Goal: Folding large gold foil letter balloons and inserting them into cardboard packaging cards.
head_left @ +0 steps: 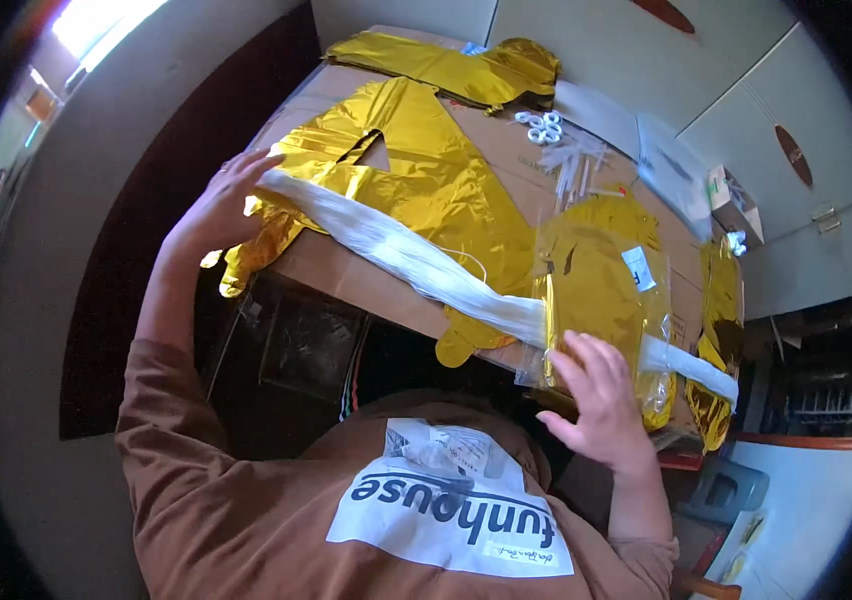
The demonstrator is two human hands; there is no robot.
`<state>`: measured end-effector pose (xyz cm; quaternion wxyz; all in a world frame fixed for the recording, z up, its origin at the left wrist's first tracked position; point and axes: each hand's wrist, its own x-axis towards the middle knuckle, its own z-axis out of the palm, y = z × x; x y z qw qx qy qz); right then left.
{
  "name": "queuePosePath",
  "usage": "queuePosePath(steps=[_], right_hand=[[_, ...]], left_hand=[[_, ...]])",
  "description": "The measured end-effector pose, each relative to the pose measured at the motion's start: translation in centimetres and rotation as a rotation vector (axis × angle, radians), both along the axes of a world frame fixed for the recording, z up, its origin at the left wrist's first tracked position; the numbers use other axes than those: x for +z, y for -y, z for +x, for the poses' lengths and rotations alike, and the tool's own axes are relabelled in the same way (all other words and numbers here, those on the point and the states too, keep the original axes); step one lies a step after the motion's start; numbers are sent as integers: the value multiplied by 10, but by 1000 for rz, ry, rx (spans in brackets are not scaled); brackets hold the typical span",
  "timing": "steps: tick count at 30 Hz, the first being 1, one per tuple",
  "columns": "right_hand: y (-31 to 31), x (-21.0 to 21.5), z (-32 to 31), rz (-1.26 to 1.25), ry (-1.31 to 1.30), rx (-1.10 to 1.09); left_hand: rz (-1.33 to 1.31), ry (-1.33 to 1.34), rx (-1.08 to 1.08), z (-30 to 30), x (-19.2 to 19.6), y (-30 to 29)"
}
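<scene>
A long bundle of fine white strands [386, 240] runs slantwise over a large gold foil balloon [446, 180], which lies flat and looks like a letter A. At the bundle's upper left end, my left hand [221, 205] reaches over the foil with its fingers stretched out. On the right, a folded gold foil balloon in a clear plastic bag [596, 265] lies across the bundle, whose tail shows past the bag. My right hand [601, 405] is spread open at the bag's near edge; whether its fingertips touch cannot be made out.
Brown cardboard [346, 280] covers the table. More folded gold foil [446, 65] lies at the far edge, beside white ribbon rolls [543, 127] and clear straws [576, 165]. A small box [734, 203] stands at right, near hanging gold foil [719, 340]. Cabinets [746, 100] rise behind.
</scene>
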<state>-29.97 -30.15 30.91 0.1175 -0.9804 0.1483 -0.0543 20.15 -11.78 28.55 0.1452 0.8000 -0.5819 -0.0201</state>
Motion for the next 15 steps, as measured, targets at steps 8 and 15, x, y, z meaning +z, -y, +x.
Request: queuePosePath(steps=[8, 15], right_hand=[[24, -38, -4, -127, 72, -120], [25, -5, 29, -106, 19, -186]], left_hand=[[-2, 73, -44, 6, -25, 20], [-52, 132, -46, 10, -36, 24]])
